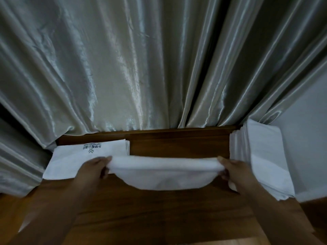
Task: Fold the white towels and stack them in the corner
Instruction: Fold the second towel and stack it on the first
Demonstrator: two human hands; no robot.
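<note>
Both arms reach forward, level. Left hand [96, 167] and right hand [233, 169] each pinch an end of a sagging white towel [162, 174] above the wooden table [177, 145]. Fingers closed on cloth.

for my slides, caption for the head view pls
Both hands, left and right, hold a folded white towel above the brown wooden surface.

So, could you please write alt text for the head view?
Two hands, left and right, hold a sagging white towel above a wooden surface. A printed towel lies left, a folded stack right, before curtains.
</note>
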